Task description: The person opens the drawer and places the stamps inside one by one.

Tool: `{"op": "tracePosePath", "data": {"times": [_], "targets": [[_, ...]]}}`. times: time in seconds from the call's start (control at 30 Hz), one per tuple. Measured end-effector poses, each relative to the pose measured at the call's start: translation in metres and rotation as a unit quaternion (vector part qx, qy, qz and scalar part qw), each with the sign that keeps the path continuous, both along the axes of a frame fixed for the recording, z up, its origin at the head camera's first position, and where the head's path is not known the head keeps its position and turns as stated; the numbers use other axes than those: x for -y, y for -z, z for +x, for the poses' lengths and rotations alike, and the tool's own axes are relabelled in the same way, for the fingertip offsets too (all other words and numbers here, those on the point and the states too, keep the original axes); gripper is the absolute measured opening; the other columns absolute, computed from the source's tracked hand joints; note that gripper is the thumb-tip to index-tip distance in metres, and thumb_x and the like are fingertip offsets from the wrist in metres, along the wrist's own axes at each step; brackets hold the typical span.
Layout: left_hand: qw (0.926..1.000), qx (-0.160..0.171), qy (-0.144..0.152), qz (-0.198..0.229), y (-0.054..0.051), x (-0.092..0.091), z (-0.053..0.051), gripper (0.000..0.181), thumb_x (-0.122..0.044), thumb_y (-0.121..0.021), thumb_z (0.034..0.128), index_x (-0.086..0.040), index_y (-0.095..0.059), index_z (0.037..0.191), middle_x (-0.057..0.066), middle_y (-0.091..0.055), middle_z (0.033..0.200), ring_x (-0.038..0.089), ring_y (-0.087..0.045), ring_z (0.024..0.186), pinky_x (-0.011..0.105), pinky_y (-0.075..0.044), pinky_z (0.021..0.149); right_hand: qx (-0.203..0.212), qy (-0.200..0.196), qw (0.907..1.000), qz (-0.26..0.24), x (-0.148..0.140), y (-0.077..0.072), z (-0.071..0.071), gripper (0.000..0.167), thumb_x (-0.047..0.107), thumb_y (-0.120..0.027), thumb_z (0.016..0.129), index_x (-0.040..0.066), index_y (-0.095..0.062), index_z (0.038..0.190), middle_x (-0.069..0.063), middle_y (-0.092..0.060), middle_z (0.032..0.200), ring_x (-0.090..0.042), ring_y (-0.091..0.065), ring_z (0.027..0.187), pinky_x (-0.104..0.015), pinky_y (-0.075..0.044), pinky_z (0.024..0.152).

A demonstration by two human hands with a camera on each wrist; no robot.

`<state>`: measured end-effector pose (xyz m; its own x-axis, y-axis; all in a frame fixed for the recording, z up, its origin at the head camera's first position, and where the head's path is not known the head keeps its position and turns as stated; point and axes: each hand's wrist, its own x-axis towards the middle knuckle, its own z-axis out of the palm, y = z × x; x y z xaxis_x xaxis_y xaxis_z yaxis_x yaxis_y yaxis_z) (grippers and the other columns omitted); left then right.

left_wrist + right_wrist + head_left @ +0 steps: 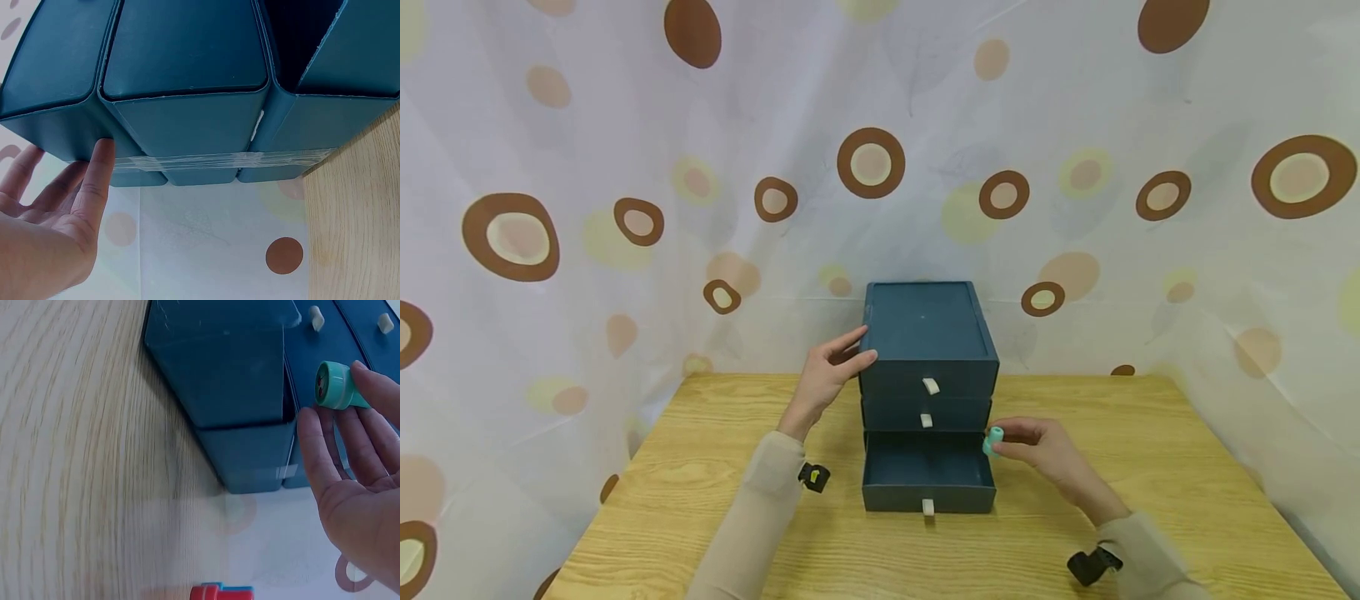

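A dark blue chest of three stacked drawers (928, 321) stands on the table with its bottom drawer (928, 498) pulled out; the two upper drawers are closed. My left hand (827, 375) rests against the chest's upper left side, thumb by the top front edge. In the left wrist view its fingers (94, 181) look straight and touch the side. Beside the open drawer's right edge, my right hand (1041, 450) pinches a small teal stamp (993, 442) between thumb and fingers. The right wrist view shows a dark reddish design on the stamp's round end (323, 384).
Small white pull tabs (931, 386) stick out from the drawer fronts. Clear tape (219, 161) binds the stack. A red and blue object (220, 592) shows partly at the bottom of the right wrist view. Behind the wooden table (722, 467) hangs a patterned curtain (820, 100).
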<state>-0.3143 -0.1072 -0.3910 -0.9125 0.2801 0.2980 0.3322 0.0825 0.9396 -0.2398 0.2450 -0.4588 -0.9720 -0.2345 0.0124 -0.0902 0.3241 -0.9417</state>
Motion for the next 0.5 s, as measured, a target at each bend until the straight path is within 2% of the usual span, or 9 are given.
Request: {"op": "tracePosePath", "data": {"times": [0.2,0.37,0.5], "targets": [[1.0,-0.002,0.001,-0.003,-0.001,0.0,0.0,0.054,-0.027,-0.069,0.0934,-0.023,-0.051,0.144,0.003,-0.044,0.152,0.025,-0.046,0.137,0.047,-0.042,0.109,0.004,-0.032,0.9993,-0.02,0.013,-0.001,-0.003,0.046,0.025,-0.072,0.09,0.002,-0.063,0.129,-0.014,-0.066,0.127,-0.009,-0.066,0.102,-0.028,-0.055,0.088],[0.9999,0.008,0.005,-0.003,-0.002,0.0,0.0,0.054,-0.024,-0.067,0.0948,-0.021,-0.049,0.146,0.004,-0.042,0.154,0.027,-0.044,0.139,0.047,-0.04,0.111,-0.005,-0.069,0.9974,-0.019,0.024,0.001,-0.006,0.044,0.023,-0.07,0.092,0.0,-0.062,0.13,-0.022,-0.062,0.13,-0.008,-0.066,0.103,-0.026,-0.055,0.087],[0.9997,0.02,0.013,-0.003,-0.005,0.001,-0.001,0.055,-0.019,-0.065,0.096,-0.016,-0.046,0.148,0.007,-0.038,0.156,0.029,-0.041,0.141,0.047,-0.04,0.111,-0.006,-0.079,0.9969,-0.009,0.035,0.001,-0.009,0.042,0.023,-0.069,0.093,0.002,-0.063,0.128,-0.02,-0.065,0.126,-0.008,-0.067,0.1,-0.024,-0.055,0.085]]}}
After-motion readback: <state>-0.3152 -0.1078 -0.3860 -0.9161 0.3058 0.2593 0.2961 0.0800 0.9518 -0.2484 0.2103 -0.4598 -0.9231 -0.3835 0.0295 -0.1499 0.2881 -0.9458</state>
